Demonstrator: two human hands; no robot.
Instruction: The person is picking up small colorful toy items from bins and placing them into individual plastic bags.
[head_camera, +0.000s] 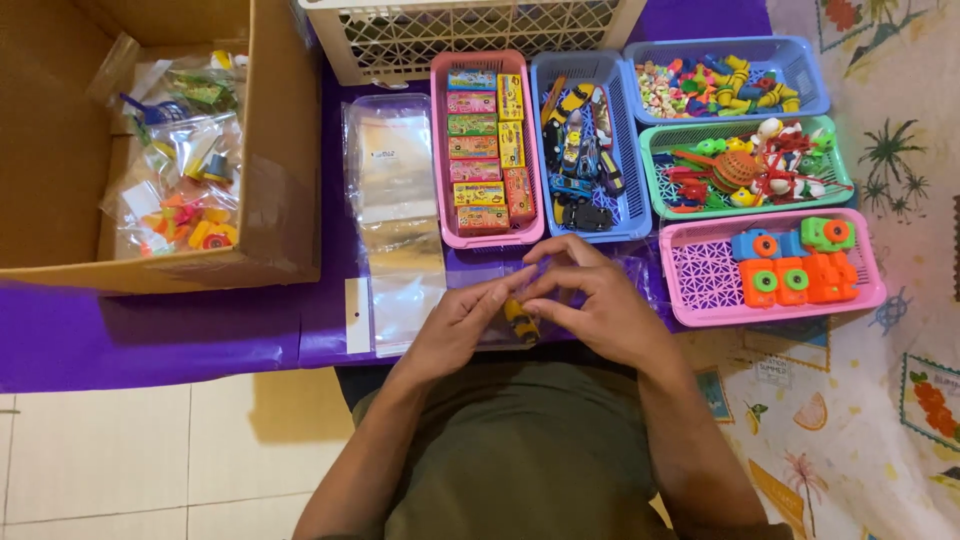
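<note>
Both hands meet low at the bench edge: left hand (462, 325) and right hand (590, 300) pinch a small yellow toy car (520, 320) into a clear bag (500, 335); sealing looks next.

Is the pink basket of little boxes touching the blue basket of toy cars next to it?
Touching. The head view shows the pink basket and the blue basket rim against rim, no purple cloth visible between them.

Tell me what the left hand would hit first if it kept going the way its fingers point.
Probably the right hand: the left hand points right and slightly away, fingertips already meeting over a small yellow toy.
</note>
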